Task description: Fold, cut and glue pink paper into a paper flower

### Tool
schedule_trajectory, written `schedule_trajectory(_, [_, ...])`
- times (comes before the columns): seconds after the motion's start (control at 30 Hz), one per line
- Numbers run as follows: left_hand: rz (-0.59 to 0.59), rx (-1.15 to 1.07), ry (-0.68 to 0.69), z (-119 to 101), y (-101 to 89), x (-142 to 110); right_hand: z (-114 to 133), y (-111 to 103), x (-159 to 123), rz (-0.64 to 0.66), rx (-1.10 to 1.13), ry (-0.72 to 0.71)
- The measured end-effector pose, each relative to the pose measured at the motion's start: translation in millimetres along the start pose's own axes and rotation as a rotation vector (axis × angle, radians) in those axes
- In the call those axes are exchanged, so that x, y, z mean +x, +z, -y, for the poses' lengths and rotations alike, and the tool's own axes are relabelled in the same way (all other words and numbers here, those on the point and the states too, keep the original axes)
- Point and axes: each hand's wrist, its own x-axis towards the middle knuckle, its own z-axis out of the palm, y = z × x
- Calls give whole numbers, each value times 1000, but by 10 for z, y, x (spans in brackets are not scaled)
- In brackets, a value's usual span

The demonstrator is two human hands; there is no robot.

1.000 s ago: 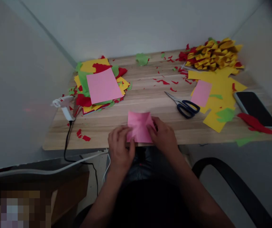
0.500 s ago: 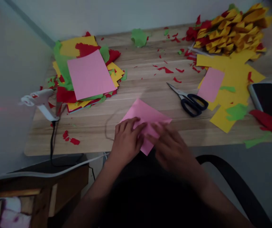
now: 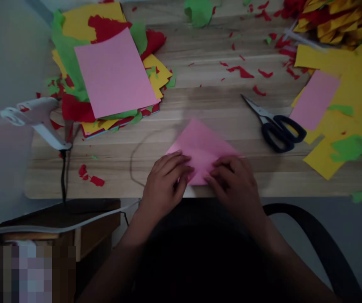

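A pink sheet of paper lies at the table's front edge, one corner pointing away from me. Its near side now ends in a short straight edge, where the near corner looks folded in. My left hand presses on the left part, fingers bent and closed on the paper. From the right, my right hand pinches the paper near the fold, thumb and fingertips close together. The fingertips partly hide the fold. Dark-handled scissors lie to the right of the sheet, untouched.
At the back left, a larger pink sheet tops a pile of coloured paper. A white glue gun stands at the left edge, its cord hanging down. Yellow sheets, a small pink piece and folded yellow paper lie right. Red scraps are scattered about.
The near corner that pointed toward me is now turned in, leaving a straight edge. My right hand has settled on the paper. The view has tilted down and closer.
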Motion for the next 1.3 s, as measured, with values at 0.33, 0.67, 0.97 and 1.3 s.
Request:
schedule_trajectory(0.33, [-29, 1, -15, 0, 18, 33, 63, 104, 152, 18, -124, 115])
schedule_trajectory(0.67, [-14, 35, -11, -18, 25, 55, 71, 125, 169, 17, -164, 129])
schedule_trajectory(0.97, [-7, 52, -28, -22, 29, 56, 83, 129, 199, 26, -173, 149])
schedule_trajectory(1.3, [4, 80, -15, -25, 27, 58, 107, 128, 209, 25, -172, 161])
